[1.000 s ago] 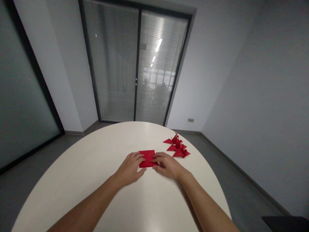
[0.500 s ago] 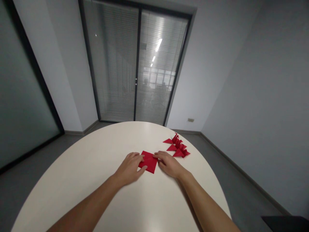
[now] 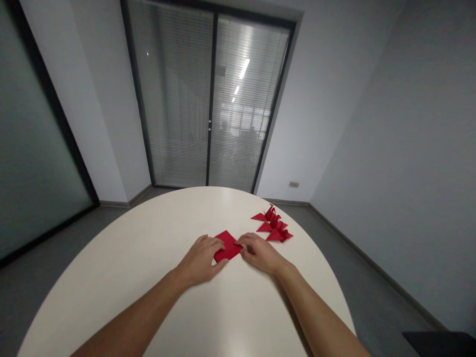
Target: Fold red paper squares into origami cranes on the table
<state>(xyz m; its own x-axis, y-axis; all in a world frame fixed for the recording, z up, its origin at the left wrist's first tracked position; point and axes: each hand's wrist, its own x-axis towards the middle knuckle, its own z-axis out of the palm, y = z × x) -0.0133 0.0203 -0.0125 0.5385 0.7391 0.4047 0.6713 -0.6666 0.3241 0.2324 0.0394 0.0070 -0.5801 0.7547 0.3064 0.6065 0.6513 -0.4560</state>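
Observation:
A folded square of red paper [image 3: 227, 242] lies on the white table, turned with one corner pointing away from me. My left hand [image 3: 203, 258] holds its left side, fingers bent over the top and the thumb along the near edge. At the right corner, my right hand [image 3: 257, 252] pinches the paper between thumb and fingertips. The paper's left and right corners are partly covered by my fingers. Just beyond my right hand, several folded red paper cranes [image 3: 274, 225] sit close together in a row.
The round white table [image 3: 178, 213] has its curved far edge just behind the cranes. Beyond it are glass panels with blinds [image 3: 182, 124] and grey walls. A dark object [image 3: 442, 343] shows at the lower right.
The red paper has been turned on the tabletop, so a corner now points away from me. My hands have barely moved, and the cranes have stayed in place.

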